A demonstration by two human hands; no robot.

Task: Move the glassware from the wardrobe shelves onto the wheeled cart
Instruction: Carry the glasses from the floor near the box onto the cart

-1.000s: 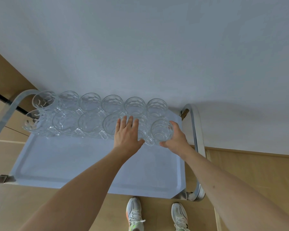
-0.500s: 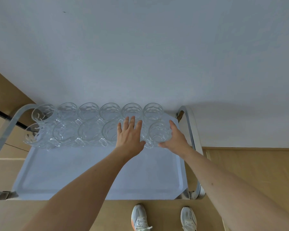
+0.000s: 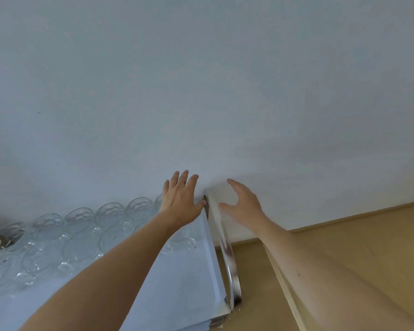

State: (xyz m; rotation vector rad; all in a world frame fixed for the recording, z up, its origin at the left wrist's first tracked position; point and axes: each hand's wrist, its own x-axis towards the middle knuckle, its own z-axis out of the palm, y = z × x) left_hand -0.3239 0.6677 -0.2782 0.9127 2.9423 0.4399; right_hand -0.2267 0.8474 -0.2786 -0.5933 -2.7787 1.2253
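Several clear glass cups (image 3: 81, 235) stand in two rows along the back of the wheeled cart's pale blue tray (image 3: 184, 283), at the lower left. My left hand (image 3: 181, 199) is lifted above the tray's far right corner, fingers spread and straight, holding nothing. My right hand (image 3: 243, 203) hovers just right of the cart's chrome handle (image 3: 225, 244), fingers loosely spread and empty. My left forearm covers part of the front row of cups. The wardrobe is out of view.
A plain white wall (image 3: 201, 80) fills the upper view right behind the cart. Wooden floor (image 3: 356, 235) spreads to the right of the cart, with a raised wooden strip (image 3: 285, 290) running along it beside my right forearm.
Both hands have lifted off the two rightmost front cups and risen, now empty. The view has swung up and to the right, pushing the cart to the lower left.
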